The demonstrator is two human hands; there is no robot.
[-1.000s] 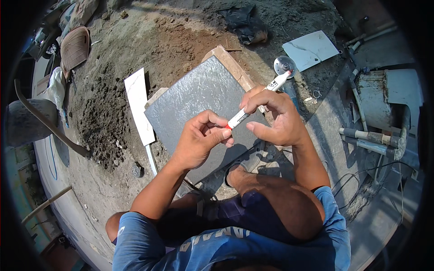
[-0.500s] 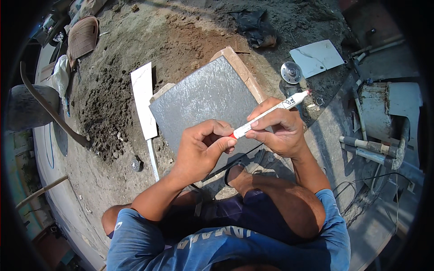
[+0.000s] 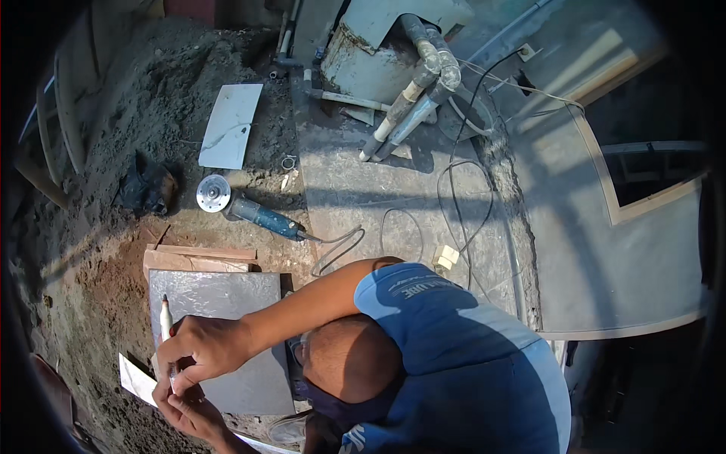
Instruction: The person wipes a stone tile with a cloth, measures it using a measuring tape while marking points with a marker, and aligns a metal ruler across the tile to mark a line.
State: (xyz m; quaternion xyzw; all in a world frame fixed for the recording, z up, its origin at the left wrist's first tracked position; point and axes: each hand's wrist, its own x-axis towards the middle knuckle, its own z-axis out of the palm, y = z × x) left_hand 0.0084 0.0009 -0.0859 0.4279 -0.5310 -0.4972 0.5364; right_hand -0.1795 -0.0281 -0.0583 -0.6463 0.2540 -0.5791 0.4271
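Observation:
A white marker [image 3: 165, 321] stands nearly upright over the left part of a dark grey square tile [image 3: 253, 384]. My right hand [image 3: 203, 346] reaches across from the right and grips its barrel, with the dark reddish end pointing up and away. My left hand [image 3: 189, 415] is just below, its fingers pinched around the marker's lower end, which they partly hide. The tile lies flat on the ground, with brown boards [image 3: 200, 257] showing along its far edge. A white strip [image 3: 136, 380] sticks out beside the tile, partly behind my hands.
A blue angle grinder [image 3: 265, 217] with a metal disc lies beyond the tile, its cord trailing right. Farther off are a white tile piece [image 3: 231, 126], a black plastic bag [image 3: 145, 184] and grey pipes [image 3: 404, 110]. A black cable [image 3: 452, 200] loops over the concrete.
The view has swung to the right, bringing the whole grinder, pipes and cable into sight. Both hands still hold the marker, now more upright and at the lower left of the picture.

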